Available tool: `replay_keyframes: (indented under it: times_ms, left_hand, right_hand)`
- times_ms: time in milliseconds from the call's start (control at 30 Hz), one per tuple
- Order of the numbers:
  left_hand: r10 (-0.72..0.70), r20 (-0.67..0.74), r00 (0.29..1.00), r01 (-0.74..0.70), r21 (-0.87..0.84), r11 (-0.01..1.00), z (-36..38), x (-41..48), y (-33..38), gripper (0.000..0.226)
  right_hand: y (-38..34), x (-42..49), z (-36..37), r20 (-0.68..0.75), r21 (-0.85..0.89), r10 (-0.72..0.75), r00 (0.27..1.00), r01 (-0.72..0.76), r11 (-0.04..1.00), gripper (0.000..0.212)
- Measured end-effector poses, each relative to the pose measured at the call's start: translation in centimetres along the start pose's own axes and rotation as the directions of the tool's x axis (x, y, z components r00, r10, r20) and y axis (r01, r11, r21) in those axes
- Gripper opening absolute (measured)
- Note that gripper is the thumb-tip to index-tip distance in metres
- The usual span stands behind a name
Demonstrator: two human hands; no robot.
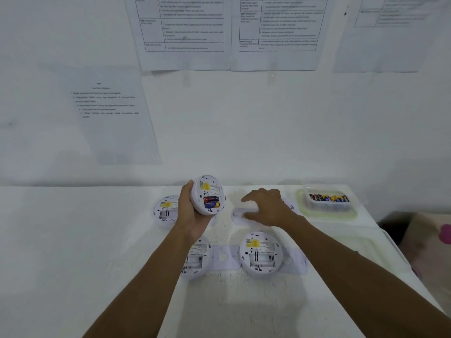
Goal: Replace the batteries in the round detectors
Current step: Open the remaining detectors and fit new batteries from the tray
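My left hand (189,213) holds a round white detector (208,195) upright above the table, back side facing me, with batteries (211,202) seated in its bay. My right hand (267,207) lies palm down, fingers spread, over a white cover plate (238,215) on the table; whether it grips the plate is unclear. Three other detectors lie back side up with empty bays: one at far left (166,208), one partly under my left forearm (196,259), one in front (261,254). A clear tub of batteries (328,198) stands at the back right.
The tub rests on a pale green lid (305,209). Flat white cover plates lie between and beside the near detectors (224,257). Another detector's edge shows behind my right hand (291,207). The white table (97,240) ends at the right, by a patterned fabric (429,240). Printed sheets hang on the wall.
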State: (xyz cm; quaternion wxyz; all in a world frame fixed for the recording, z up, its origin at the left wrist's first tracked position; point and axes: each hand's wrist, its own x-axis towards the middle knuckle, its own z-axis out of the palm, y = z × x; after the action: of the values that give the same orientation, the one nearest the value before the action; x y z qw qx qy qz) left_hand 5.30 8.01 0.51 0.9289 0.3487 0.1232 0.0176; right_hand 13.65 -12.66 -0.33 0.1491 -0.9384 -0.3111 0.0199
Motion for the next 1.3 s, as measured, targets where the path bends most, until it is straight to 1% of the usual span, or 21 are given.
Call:
replay_keyframes:
  times_ms: [67, 133, 200, 300, 367, 500, 667, 767, 867, 933, 1000, 1067, 1200, 1300]
  left_hand:
    - [-0.008, 0.007, 1.000, 0.009, -0.046, 0.999, 0.5, -0.1, -0.1, 0.054]
    - [-0.015, 0.004, 1.000, 0.016, -0.068, 0.998, 1.0, -0.1, -0.3, 0.053]
    - [-0.010, 0.011, 1.000, 0.011, -0.076, 0.997, 1.6, -0.4, -0.7, 0.055]
    - [-0.003, 0.028, 1.000, 0.004, -0.039, 0.999, 2.7, -1.1, -1.3, 0.053]
    - [0.004, 0.054, 0.999, -0.003, -0.010, 1.000, 3.4, -1.5, -1.7, 0.052]
    - [0.017, 0.083, 0.996, -0.018, 0.020, 1.000, 4.5, -2.2, -2.7, 0.054]
    - [0.028, 0.098, 0.995, -0.034, 0.055, 0.998, 5.2, -2.9, -3.8, 0.054]
    - [0.026, 0.094, 0.995, -0.032, 0.068, 0.997, 5.6, -3.2, -4.6, 0.052]
    - [0.023, 0.076, 0.997, -0.029, 0.078, 0.997, 5.9, -3.4, -5.5, 0.049]
    - [0.026, 0.061, 0.998, -0.031, 0.086, 0.996, 6.1, -3.5, -5.9, 0.048]
    - [0.024, 0.065, 0.998, -0.030, 0.083, 0.996, 6.1, -3.6, -6.2, 0.049]
    - [0.017, 0.070, 0.997, -0.022, 0.077, 0.997, 6.3, -3.8, -6.4, 0.049]
    - [-0.023, 0.056, 0.998, 0.019, 0.067, 0.998, 7.0, -4.0, -6.8, 0.053]
    - [-0.040, 0.090, 0.995, 0.037, 0.038, 0.999, 7.6, -4.3, -7.5, 0.051]
  right_hand:
    - [-1.2, -0.2, -0.5, -0.182, 0.248, -0.008, 0.983, 0.054, 0.967, 0.031]
    - [-3.0, -0.7, -1.3, -0.310, 0.426, 0.019, 0.951, 0.121, 0.897, 0.017]
    - [-4.7, -1.2, -1.7, -0.345, 0.500, 0.039, 0.938, 0.148, 0.853, 0.013]
    - [-6.6, -2.0, -1.6, -0.341, 0.577, 0.088, 0.936, 0.134, 0.806, 0.014]
    - [-7.2, -2.5, -1.5, -0.369, 0.605, 0.124, 0.921, 0.137, 0.784, 0.014]
    - [-7.5, -3.7, -1.7, -0.396, 0.631, 0.182, 0.900, 0.122, 0.766, 0.019]
    - [-7.3, -5.2, -2.0, -0.405, 0.638, 0.223, 0.887, 0.099, 0.764, 0.017]
    - [-7.2, -6.1, -2.0, -0.403, 0.632, 0.239, 0.883, 0.080, 0.771, 0.020]
    - [-7.1, -6.8, -2.1, -0.409, 0.623, 0.284, 0.867, 0.037, 0.781, 0.023]
    - [-6.8, -7.2, -2.1, -0.421, 0.628, 0.294, 0.858, 0.042, 0.777, 0.021]
    - [-6.6, -7.7, -2.0, -0.437, 0.630, 0.254, 0.863, 0.092, 0.771, 0.017]
    - [-6.2, -8.3, -2.0, -0.457, 0.600, 0.177, 0.872, 0.155, 0.784, 0.016]
    - [-5.0, -9.5, -1.8, -0.500, 0.463, 0.019, 0.866, 0.249, 0.851, 0.021]
    - [-4.2, -10.2, -2.2, -0.555, 0.340, -0.069, 0.829, 0.302, 0.891, 0.016]
